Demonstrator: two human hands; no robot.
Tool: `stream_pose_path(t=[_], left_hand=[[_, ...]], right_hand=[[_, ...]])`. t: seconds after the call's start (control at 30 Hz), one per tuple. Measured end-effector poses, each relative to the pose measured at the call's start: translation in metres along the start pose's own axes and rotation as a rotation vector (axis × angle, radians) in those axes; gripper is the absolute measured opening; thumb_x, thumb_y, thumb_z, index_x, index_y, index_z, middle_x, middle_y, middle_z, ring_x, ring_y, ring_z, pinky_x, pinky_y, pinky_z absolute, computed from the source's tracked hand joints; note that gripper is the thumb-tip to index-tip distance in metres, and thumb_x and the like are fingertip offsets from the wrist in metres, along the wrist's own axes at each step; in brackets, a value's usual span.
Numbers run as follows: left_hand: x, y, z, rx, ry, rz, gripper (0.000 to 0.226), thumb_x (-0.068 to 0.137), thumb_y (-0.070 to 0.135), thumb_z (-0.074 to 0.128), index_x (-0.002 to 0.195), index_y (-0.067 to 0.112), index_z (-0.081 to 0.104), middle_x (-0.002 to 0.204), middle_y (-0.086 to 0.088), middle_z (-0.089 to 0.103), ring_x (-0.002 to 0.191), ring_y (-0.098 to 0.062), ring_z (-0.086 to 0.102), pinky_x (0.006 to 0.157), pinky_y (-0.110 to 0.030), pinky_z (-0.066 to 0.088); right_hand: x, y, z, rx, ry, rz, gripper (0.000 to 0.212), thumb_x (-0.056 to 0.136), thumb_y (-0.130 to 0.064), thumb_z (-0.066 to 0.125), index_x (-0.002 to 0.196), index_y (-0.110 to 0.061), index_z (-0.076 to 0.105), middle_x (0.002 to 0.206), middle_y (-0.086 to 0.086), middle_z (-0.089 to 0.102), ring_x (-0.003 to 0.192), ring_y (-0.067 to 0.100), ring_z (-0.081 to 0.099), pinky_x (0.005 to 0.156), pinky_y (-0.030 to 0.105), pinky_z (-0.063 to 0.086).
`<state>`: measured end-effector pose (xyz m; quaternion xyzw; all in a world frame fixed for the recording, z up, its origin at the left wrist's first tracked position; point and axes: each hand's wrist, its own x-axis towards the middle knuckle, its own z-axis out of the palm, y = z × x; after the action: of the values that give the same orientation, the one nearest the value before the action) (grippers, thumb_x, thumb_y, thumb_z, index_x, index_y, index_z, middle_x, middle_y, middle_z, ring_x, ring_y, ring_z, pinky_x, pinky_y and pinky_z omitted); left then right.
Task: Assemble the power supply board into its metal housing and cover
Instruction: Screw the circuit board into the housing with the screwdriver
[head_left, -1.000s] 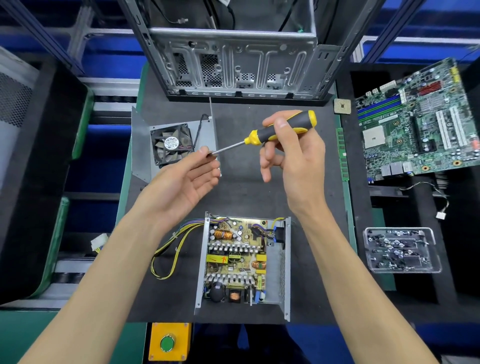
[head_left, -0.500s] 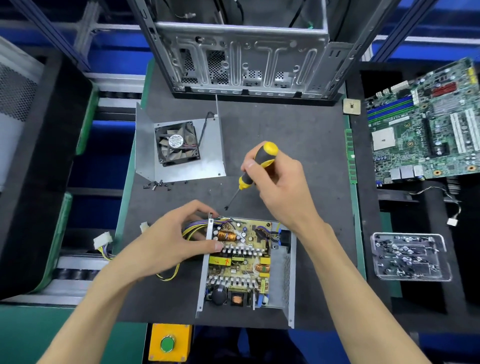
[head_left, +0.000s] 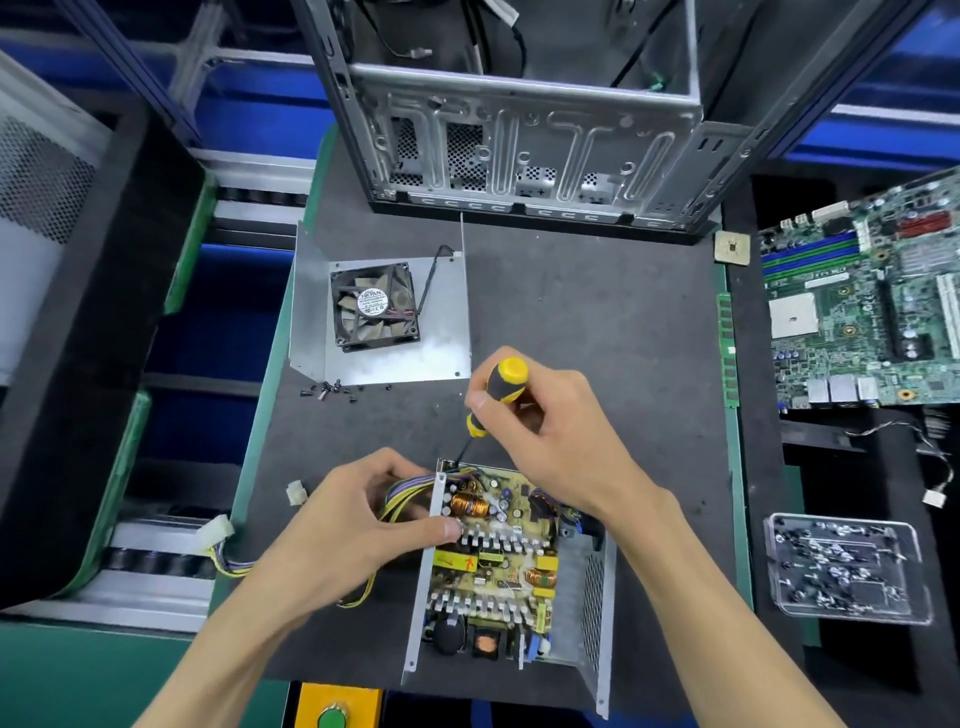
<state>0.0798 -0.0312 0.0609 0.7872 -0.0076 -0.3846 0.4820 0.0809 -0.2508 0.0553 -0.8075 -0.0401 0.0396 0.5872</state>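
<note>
R hand (head_left: 540, 436) grips screwdriver (head_left: 500, 387), shaft angled toward 7 o'clock w/ tip at board's (head_left: 493, 561) 11 o'clock corner inside housing (head_left: 595, 587); L hand (head_left: 358, 525) pinches housing's 9 o'clock wall, counter-centre.

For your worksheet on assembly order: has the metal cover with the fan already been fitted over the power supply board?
No, the cover with the fan lies apart on the mat, and the board sits uncovered in its housing.

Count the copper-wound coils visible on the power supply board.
3. A large coil sits at the far left of the power supply board, by the left hand; another coil lies mid-right; a small coil is at the near edge. The right hand may hide more.
</note>
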Motion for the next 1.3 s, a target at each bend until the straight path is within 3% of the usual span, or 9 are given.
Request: stream_pose_path(t=[0.13,0.37,0.5,0.67,0.77,0.87,1.07,1.2,1.3], left_hand=[[0.000,0.001,-0.001,0.007,-0.005,0.001,0.037,0.062,0.047,0.089,0.090,0.041,0.068,0.095,0.003,0.077,0.089,-0.012,0.072,0.081,-0.022,0.054],[-0.004,0.003,0.002,0.087,0.035,0.006,0.028,0.071,0.038,0.089,0.092,0.035,0.069,0.091,0.010,0.077,0.086,-0.006,0.072,0.083,-0.027,0.054],[-0.001,0.009,0.005,0.203,0.081,0.012,0.030,0.074,0.036,0.086,0.098,0.035,0.069,0.086,0.019,0.076,0.086,0.001,0.071,0.080,-0.025,0.053],[0.013,0.021,0.005,0.335,0.125,0.069,0.030,0.074,0.028,0.081,0.098,0.039,0.068,0.085,0.026,0.073,0.086,0.004,0.069,0.082,-0.022,0.054],[0.025,0.034,0.003,0.423,0.098,0.120,0.031,0.072,0.030,0.078,0.093,0.047,0.062,0.086,0.034,0.069,0.086,0.007,0.066,0.076,-0.012,0.052],[0.035,0.048,0.002,0.492,0.029,0.176,0.035,0.071,0.030,0.076,0.089,0.054,0.058,0.087,0.037,0.067,0.081,0.007,0.065,0.068,-0.014,0.050],[0.038,0.058,0.019,0.554,-0.036,0.308,0.035,0.071,0.026,0.069,0.099,0.047,0.065,0.073,0.039,0.062,0.063,0.012,0.058,0.057,-0.006,0.039],[0.037,0.049,0.028,0.555,0.034,0.314,0.041,0.067,0.039,0.057,0.107,0.046,0.064,0.083,0.029,0.070,0.066,0.006,0.060,0.059,-0.017,0.044],[0.037,0.045,0.033,0.546,0.084,0.327,0.042,0.067,0.034,0.061,0.108,0.046,0.063,0.086,0.028,0.071,0.068,0.006,0.063,0.063,-0.022,0.051]], right_hand=[[0.001,0.002,0.001,-0.042,-0.040,0.001,0.014,0.102,-0.033,0.056,0.090,-0.025,0.056,0.062,0.006,0.056,0.052,0.017,0.040,0.055,0.016,0.032],[0.000,0.002,-0.003,-0.027,0.023,0.016,0.016,0.101,-0.037,0.054,0.091,-0.025,0.057,0.068,0.011,0.061,0.055,0.023,0.047,0.054,0.024,0.038],[-0.002,-0.001,-0.013,-0.018,0.096,-0.008,0.016,0.101,-0.034,0.054,0.090,-0.023,0.058,0.068,0.011,0.060,0.055,0.023,0.046,0.053,0.021,0.037],[-0.005,-0.003,-0.031,-0.028,0.201,-0.050,0.013,0.101,-0.029,0.055,0.089,-0.025,0.058,0.071,0.004,0.062,0.059,0.029,0.053,0.053,0.035,0.042],[-0.008,0.000,-0.041,-0.044,0.263,-0.052,0.013,0.101,-0.029,0.055,0.089,-0.025,0.058,0.073,0.002,0.064,0.062,0.033,0.058,0.057,0.044,0.044],[-0.012,0.005,-0.047,-0.043,0.319,-0.051,0.014,0.101,-0.030,0.055,0.088,-0.029,0.057,0.074,0.003,0.065,0.065,0.037,0.062,0.057,0.048,0.047],[-0.024,0.017,-0.050,-0.037,0.359,-0.033,0.012,0.102,-0.030,0.055,0.090,-0.027,0.057,0.073,0.003,0.064,0.064,0.034,0.062,0.057,0.047,0.047],[-0.031,0.023,-0.053,-0.026,0.384,-0.028,0.012,0.101,-0.027,0.056,0.089,-0.024,0.057,0.070,0.007,0.062,0.061,0.034,0.058,0.055,0.045,0.044],[-0.035,0.026,-0.056,-0.011,0.393,-0.014,0.013,0.100,-0.026,0.056,0.087,-0.023,0.057,0.068,0.010,0.061,0.060,0.036,0.057,0.054,0.046,0.043]])
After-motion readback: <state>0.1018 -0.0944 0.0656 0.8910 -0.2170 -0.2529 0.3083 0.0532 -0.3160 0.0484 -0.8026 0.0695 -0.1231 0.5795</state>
